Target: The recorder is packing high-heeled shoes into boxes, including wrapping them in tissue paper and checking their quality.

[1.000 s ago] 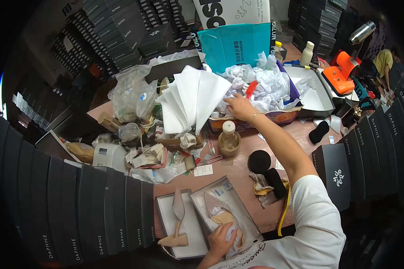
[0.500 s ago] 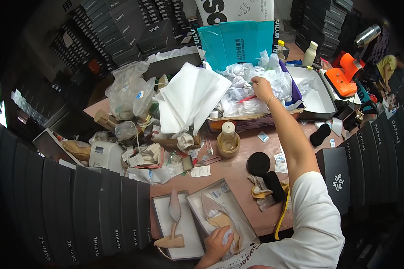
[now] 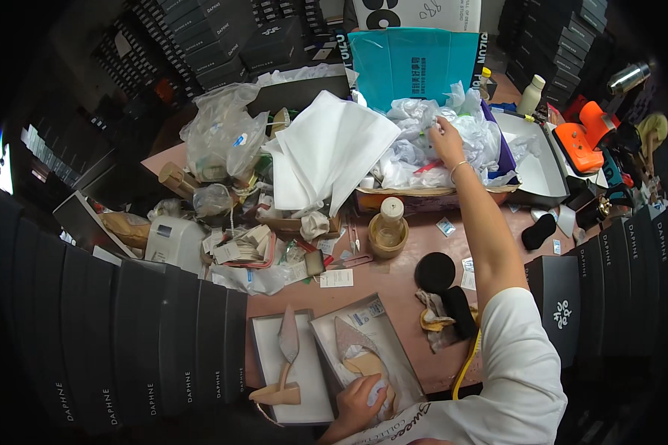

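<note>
My left hand is closed round a pale wad of crumpled paper, over the heel end of a glittery beige pointed shoe. That shoe lies in the right half of an open grey shoebox. Its mate, a beige heeled shoe, lies on its side in the left half. Stretched far forward, my right hand pinches at a heap of crumpled white tissue paper in an open carton. What lies under its fingers is partly hidden.
Flat white sheets fan out left of the heap. A jar with a white-capped bottle stands mid-table; black round pads and a yellow tape measure lie by my right arm. Dark shoeboxes line both sides; an orange tape dispenser is far right.
My right hand has shifted slightly up over the paper heap, its fingers now pinching. My left hand stays at the shoe. The whole view has shifted a little.
</note>
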The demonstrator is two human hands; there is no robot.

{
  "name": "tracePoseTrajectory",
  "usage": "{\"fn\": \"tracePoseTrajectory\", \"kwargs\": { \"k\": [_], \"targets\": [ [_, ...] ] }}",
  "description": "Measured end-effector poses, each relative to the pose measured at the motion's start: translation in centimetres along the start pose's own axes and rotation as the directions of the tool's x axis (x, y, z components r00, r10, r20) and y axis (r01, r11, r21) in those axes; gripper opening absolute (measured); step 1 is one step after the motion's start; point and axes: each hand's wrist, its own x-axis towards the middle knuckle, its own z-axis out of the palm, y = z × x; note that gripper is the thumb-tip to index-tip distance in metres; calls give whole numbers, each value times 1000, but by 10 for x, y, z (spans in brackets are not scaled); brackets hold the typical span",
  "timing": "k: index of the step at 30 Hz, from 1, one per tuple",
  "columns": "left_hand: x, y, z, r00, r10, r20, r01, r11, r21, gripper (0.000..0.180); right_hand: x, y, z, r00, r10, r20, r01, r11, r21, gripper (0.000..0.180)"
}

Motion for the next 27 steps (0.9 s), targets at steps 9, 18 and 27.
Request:
{"fn": "tracePoseTrajectory", "kwargs": {
  "k": [9, 18, 27],
  "targets": [
    [1, 6, -11, 1000, 17, -3, -17, 993, -114, 21, -178, -96, -76, 855, -104, 508, -381, 538, 752, 22],
    [-52, 40, -64, 969, -131, 211, 195, 929, -315, 33, -496, -159, -123, 683, -314, 660, -60, 876, 479, 20],
    [-129, 24, -48, 898, -187, 398, 423, 618, -663, 19, -565, -136, -141, 345, -23, 938, -919, 193, 343, 14]
  ]
}}
